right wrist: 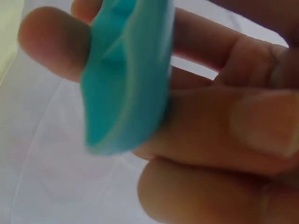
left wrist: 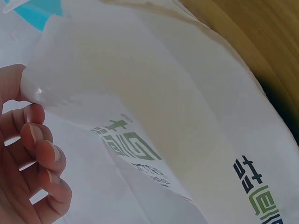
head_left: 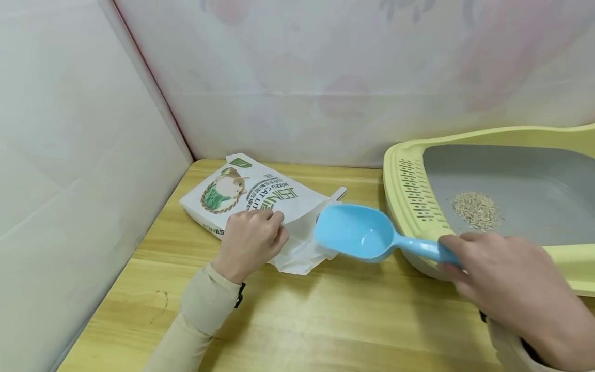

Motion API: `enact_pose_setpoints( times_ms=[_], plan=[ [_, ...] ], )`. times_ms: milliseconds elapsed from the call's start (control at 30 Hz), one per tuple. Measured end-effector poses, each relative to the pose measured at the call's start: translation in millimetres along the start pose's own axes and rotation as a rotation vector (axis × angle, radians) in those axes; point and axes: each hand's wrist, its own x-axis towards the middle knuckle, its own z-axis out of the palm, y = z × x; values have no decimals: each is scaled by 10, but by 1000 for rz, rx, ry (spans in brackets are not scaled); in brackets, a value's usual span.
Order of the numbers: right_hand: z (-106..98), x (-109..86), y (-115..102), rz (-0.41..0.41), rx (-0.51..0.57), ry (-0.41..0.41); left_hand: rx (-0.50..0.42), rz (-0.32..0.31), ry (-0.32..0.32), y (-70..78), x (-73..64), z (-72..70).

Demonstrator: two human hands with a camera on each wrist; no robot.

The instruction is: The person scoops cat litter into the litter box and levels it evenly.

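Observation:
A white cat litter bag (head_left: 283,194) lies on the table, printed with a cat in a basket and green lettering. My left hand (head_left: 253,240) pinches the film at the bag's mouth between thumb and forefinger, as the left wrist view shows at the bag edge (left wrist: 35,88). My right hand (head_left: 506,279) grips the handle of a light blue scoop (head_left: 358,232). The scoop's bowl is tipped toward the bag's open mouth and overlaps it in the head view. In the right wrist view, fingers wrap the hollow end of the scoop handle (right wrist: 126,84).
On the right stands a yellow-rimmed litter box (head_left: 404,196) with a grey inside. A small pile of pellets (head_left: 476,209) lies on its floor. The wooden table (head_left: 325,320) meets a pale wall covering at the back and a white panel (head_left: 83,155) on the left.

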Motion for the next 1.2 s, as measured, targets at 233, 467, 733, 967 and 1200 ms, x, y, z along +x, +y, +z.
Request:
enact_pose_setpoints(
  times_ms=[233, 467, 733, 967, 1200],
  plan=[
    [185, 20, -247, -9, 61, -100, -1, 6, -17, 8, 27, -8],
    [209, -13, -260, -17, 49, -91, 3, 3, -22, 11, 77, -45],
    [244, 89, -270, -3, 98, -126, -8, -20, -33, 10, 6, -33],
    [345, 232, -336, -49, 133, -144, -27, -22, -23, -7, -28, -26],
    [405, 323, -385, -58, 141, -169, -33, -21, -22, -34, -10, -19]
  ],
)
